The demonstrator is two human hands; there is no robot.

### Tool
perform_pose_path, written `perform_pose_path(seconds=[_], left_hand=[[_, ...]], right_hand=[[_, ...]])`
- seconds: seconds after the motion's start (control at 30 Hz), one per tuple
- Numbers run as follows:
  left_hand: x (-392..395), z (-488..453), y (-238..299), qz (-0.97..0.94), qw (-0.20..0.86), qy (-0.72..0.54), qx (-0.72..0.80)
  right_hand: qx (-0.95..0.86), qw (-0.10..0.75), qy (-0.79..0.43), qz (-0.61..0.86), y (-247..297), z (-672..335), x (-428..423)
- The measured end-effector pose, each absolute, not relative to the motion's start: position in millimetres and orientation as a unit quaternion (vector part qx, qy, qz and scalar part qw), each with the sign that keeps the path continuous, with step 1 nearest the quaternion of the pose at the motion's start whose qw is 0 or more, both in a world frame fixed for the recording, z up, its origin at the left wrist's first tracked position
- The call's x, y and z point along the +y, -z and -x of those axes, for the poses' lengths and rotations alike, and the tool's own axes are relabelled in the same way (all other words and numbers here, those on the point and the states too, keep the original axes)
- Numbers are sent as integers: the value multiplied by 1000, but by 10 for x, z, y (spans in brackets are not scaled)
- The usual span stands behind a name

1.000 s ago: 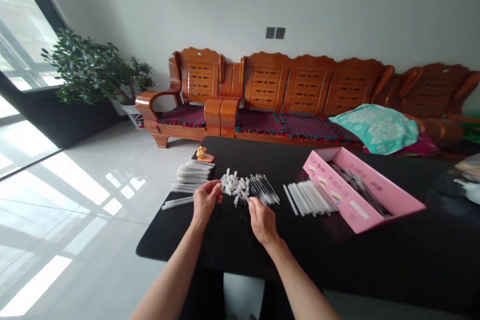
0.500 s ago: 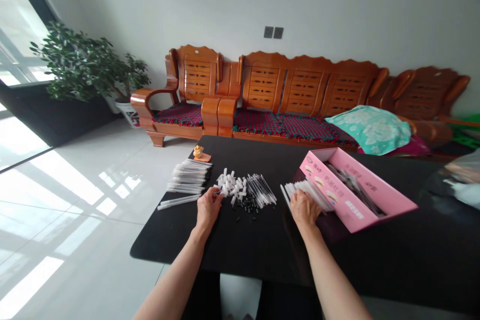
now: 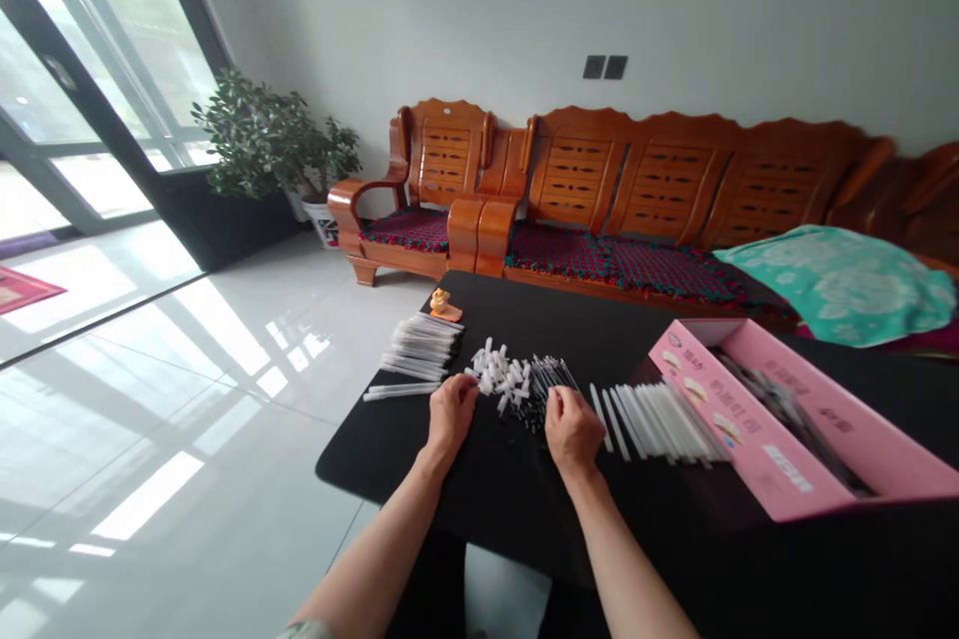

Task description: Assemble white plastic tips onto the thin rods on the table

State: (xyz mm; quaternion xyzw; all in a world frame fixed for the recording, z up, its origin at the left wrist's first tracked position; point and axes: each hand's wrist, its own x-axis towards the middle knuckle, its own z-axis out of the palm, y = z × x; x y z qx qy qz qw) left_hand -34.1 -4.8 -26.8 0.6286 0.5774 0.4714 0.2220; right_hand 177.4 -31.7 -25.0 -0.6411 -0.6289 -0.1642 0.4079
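My left hand (image 3: pixel 452 414) is closed in a pinch at the left edge of a heap of small white plastic pieces (image 3: pixel 494 369); what its fingertips hold, if anything, is too small to make out. My right hand (image 3: pixel 574 427) is also closed, fingertips at the near end of a bundle of thin dark rods (image 3: pixel 550 374) that look like pen refills; its grip is hidden. Small black pieces (image 3: pixel 533 413) lie scattered between the hands. Translucent white tubes (image 3: pixel 420 347) are stacked left of the white heap, and a row of white tubes (image 3: pixel 659 419) lies to the right.
A long pink box (image 3: pixel 779 449) with dark contents stands on the right of the black table (image 3: pixel 494 489). An orange figurine (image 3: pixel 442 305) sits at the far left corner. Behind the table are a wooden sofa (image 3: pixel 659 170) and a turquoise cloth (image 3: pixel 839 285).
My right hand has moved left from the row of white tubes to the thin rods. My left hand stays by the white pieces. The camera view has turned left.
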Motion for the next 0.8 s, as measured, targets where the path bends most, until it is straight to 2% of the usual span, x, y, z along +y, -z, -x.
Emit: perform_pose_path(seconds=[0.13,0.3,0.8], left_hand=[[-90,602,180,-655,107,-434,609],[-124,919,127,-658,36,-325,678],[-178,941,188,-704,39,-300,643]], right_hand=[[-655,414,145,615,344,-1691,-349],[-649,414,124,626,341,-1715,-370],[-631,436,89,635,314,-1724,-375]])
